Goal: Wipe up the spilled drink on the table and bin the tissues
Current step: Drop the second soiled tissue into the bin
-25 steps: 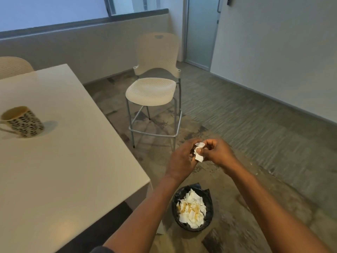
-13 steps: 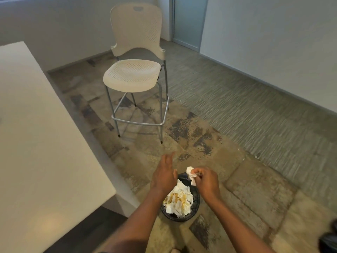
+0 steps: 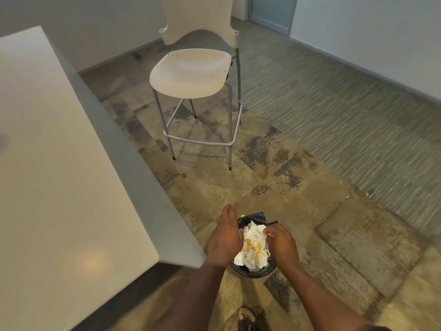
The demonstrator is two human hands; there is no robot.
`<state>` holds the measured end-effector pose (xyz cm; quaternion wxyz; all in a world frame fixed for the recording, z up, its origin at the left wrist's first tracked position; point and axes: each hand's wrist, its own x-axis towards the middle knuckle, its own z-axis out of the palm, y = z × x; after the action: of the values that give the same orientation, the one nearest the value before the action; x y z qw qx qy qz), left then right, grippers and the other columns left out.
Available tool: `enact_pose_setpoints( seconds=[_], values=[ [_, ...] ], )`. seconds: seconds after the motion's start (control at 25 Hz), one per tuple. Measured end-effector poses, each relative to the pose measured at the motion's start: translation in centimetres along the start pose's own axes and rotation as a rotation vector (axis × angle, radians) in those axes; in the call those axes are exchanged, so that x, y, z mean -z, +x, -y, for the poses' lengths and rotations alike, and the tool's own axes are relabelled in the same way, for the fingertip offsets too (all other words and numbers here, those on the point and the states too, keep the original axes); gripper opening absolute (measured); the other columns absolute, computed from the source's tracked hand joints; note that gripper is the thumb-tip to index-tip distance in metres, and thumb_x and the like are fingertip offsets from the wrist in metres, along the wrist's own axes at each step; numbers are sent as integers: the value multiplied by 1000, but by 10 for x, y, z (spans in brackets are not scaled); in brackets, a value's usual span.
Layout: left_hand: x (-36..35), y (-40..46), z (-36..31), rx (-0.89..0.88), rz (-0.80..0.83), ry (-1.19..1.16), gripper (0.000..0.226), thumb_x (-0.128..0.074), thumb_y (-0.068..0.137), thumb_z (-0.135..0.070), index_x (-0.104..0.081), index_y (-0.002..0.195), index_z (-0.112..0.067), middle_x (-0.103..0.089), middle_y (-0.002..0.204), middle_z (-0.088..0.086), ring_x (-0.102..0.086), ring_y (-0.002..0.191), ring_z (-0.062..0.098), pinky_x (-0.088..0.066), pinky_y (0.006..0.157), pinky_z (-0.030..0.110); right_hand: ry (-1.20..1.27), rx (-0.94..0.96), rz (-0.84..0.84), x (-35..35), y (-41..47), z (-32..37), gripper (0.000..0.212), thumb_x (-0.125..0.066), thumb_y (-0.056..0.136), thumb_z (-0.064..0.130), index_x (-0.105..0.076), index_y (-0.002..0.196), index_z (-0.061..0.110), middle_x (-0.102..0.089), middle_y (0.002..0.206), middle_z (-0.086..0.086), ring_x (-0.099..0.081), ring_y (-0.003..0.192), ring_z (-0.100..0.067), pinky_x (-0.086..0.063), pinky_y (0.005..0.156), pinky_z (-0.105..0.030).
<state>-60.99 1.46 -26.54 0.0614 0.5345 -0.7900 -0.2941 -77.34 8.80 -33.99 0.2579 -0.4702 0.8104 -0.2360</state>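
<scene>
A small black-lined bin [image 3: 259, 273] stands on the floor by the corner of the white table [image 3: 59, 187]. It is full of crumpled white tissues [image 3: 253, 250] stained yellow-brown. My left hand [image 3: 226, 235] hovers over the bin's left rim, fingers straight and slightly apart, holding nothing. My right hand [image 3: 280, 242] is over the bin's right side, its fingertips pinched on a small white scrap of tissue [image 3: 269, 234] that touches the pile. My hands hide part of the rim. No spill shows on the visible part of the table.
A white perforated high chair [image 3: 191, 72] on metal legs stands on the patterned carpet beyond the bin. My sandalled foot [image 3: 247, 318] is just in front of the bin. Walls and a door run along the far side.
Both hands have dropped from chest height down to the bin. My left hand let go of the scrap and opened. The view tilted down, and the mug left the view.
</scene>
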Motion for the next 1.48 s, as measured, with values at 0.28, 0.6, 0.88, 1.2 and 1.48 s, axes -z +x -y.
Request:
enact_pose_setpoints(
  seconds=[0.28, 0.6, 0.88, 1.2, 1.48],
  values=[
    [-8, 0, 9, 45, 18, -21, 75, -54, 92, -12, -12, 154, -22, -13, 161, 7, -27, 146, 25, -41, 108, 38, -57, -126, 107, -14, 5, -16, 36, -48, 84, 8, -65, 104, 33, -66, 119, 5, -62, 101, -17, -44, 74, -27],
    [1, -1, -2, 63, 20, -1, 67, -57, 91, -16, -24, 150, -20, -12, 162, 8, -31, 144, 28, -40, 110, 39, -117, 0, 25, 15, 6, 8, 30, -51, 90, 16, -60, 118, 21, -65, 115, -1, -61, 100, -22, -48, 77, -33],
    [42, 4, -28, 9, -4, 17, 63, -51, 96, -19, -23, 153, -17, -5, 165, 6, -17, 150, 26, -33, 115, 41, -106, 162, -69, 64, 23, 75, 40, -44, 99, 26, -46, 137, 15, -55, 137, -8, -52, 123, -26, -45, 96, -38],
    [125, -9, -58, -104, -257, -32, 59, -43, 97, -12, -24, 153, -14, -12, 164, 7, -15, 151, 22, -31, 117, 38, -36, 323, -181, 113, 21, 183, 47, -38, 100, 37, -41, 142, 16, -47, 145, -7, -45, 132, -24, -39, 105, -39],
    [205, -37, -48, -131, -458, -21, 59, -42, 99, -15, -21, 154, -12, -11, 164, 6, -11, 152, 21, -27, 117, 37, -28, 536, -302, 135, 0, 286, 43, -38, 99, 34, -48, 135, 13, -57, 134, -10, -53, 122, -27, -44, 97, -40]
  ],
)
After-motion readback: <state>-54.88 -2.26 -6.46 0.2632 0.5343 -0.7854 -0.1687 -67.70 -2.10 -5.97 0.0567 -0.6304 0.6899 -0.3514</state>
